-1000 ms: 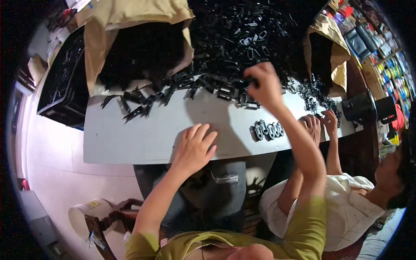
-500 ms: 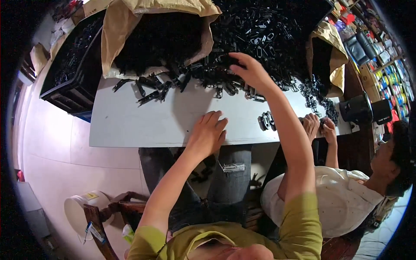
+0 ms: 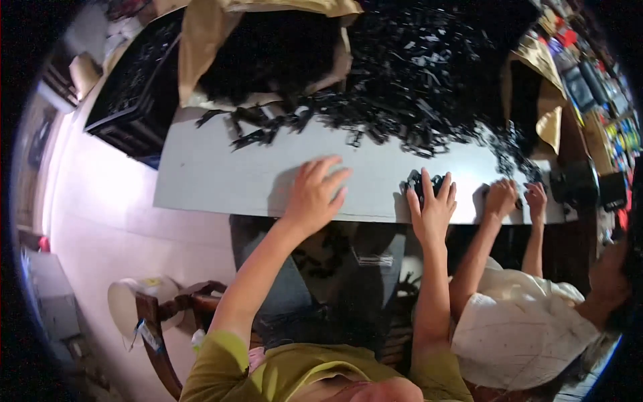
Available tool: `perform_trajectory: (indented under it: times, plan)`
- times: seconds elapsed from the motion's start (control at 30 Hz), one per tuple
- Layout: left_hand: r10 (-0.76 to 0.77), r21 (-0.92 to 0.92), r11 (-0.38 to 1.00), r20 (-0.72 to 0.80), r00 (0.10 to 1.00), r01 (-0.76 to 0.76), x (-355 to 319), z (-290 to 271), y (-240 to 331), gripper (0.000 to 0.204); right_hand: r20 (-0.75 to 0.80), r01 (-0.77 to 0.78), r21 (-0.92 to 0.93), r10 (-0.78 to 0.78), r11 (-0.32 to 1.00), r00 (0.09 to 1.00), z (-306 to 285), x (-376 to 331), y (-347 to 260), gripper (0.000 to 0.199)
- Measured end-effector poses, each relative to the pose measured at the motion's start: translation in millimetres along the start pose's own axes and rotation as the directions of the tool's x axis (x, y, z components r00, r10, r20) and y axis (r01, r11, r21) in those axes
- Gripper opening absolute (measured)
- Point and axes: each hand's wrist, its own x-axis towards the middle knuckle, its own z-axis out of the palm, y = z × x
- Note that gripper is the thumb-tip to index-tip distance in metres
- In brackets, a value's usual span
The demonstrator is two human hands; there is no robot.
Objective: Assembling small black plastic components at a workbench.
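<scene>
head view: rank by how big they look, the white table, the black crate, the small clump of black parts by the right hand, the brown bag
1. white table
2. brown bag and black crate: look close in size, both partly cut off or hidden, so unranked
3. clump of black parts under the right hand, clearly smallest

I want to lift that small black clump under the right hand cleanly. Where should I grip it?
Pinch the small black clump by its sides, from above: it lies flat near the table front edge, under the right hand.
</scene>
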Motion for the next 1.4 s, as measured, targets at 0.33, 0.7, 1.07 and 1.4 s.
perform_trajectory:
  times: [0.33, 0.7, 1.07, 1.4]
  plan:
    - [-0.318, 0.499, 0.827, 0.038, 0.947, 0.258, 53, -81, -113, 0.083, 0.025, 0.454, 0.250, -0.474, 0.855, 0.880, 14, 7, -98, 0.052]
    - [-0.201, 0.439, 0.887, 0.084, 0.976, 0.145, 79, -47, -93, 0.057, 0.017, 0.448, 0.282, -0.471, 0.848, 0.882, 14, 19, -89, 0.050]
    - [-0.089, 0.330, 0.944, 0.198, 0.976, 0.019, 25, -59, -59, 0.055, 0.000, 0.542, 0.340, -0.577, 0.768, 0.817, 16, 31, -88, 0.051]
    - [0.102, 0.352, 0.929, -0.546, 0.831, 0.118, 37, -99, -130, 0.071, -0.324, 0.504, 0.431, -0.393, 0.749, 0.861, -16, 68, -78, 0.058]
